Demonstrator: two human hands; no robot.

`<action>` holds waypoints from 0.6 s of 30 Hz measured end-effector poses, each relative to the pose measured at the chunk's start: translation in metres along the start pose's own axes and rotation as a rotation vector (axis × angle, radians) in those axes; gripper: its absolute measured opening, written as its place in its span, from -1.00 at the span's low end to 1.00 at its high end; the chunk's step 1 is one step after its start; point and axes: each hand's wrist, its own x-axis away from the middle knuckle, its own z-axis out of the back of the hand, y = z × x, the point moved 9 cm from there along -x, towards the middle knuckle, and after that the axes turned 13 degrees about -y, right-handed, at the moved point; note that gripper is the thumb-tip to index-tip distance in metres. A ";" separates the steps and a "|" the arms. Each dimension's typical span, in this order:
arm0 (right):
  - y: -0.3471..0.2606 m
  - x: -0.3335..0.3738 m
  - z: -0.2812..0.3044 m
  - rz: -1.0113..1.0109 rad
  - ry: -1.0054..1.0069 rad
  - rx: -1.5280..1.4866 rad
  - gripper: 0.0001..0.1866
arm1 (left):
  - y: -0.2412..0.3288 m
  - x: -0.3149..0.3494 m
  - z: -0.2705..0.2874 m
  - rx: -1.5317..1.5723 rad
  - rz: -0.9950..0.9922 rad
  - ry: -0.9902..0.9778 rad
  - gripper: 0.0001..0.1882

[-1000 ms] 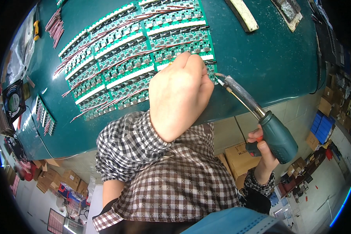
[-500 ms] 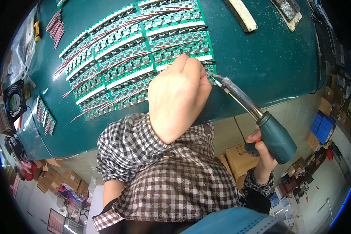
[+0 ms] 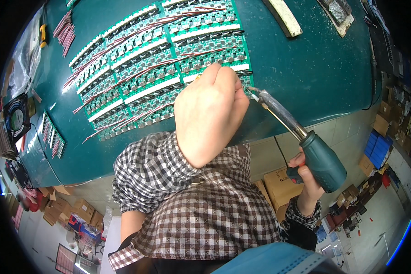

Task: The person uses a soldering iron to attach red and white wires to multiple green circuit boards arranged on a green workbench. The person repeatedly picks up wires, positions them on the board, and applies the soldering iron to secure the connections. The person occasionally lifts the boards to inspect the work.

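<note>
My right hand [image 3: 309, 180] is wrapped round the dark green grip of a soldering gun [image 3: 324, 160], one finger at its red trigger. The metal tip of the gun meets the right edge of a panel of green circuit boards [image 3: 146, 73], close to my left fingertips. My left hand [image 3: 210, 114] is closed and rests over the lower right of the panel. Its fingertips are turned away and hidden, so what they pinch cannot be seen. Red and black wires [image 3: 146, 73] lie in rows across the boards, between white strips.
A bundle of wires [image 3: 65, 34] and a yellow-handled tool [image 3: 43, 36] lie at the left. A small wired board [image 3: 53, 134] is near a black fan [image 3: 17, 118]. A pale bar [image 3: 283, 18] and a solder-crusted tray [image 3: 337, 13] lie at the far right of the green table [image 3: 301, 68].
My left hand has shifted very slightly to the right. The soldering gun stays in nearly the same place, its tip at the panel's edge.
</note>
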 end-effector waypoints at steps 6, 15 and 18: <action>-0.001 0.000 0.002 0.006 -0.011 0.120 -0.39 | 0.000 -0.001 0.001 0.007 0.005 -0.013 -0.85; -0.003 -0.001 0.002 0.022 0.010 0.107 -0.36 | 0.000 -0.001 0.001 0.023 0.014 -0.002 -0.85; -0.003 -0.001 0.002 0.018 0.021 0.105 -0.36 | 0.000 -0.001 0.002 0.028 0.003 0.001 -0.85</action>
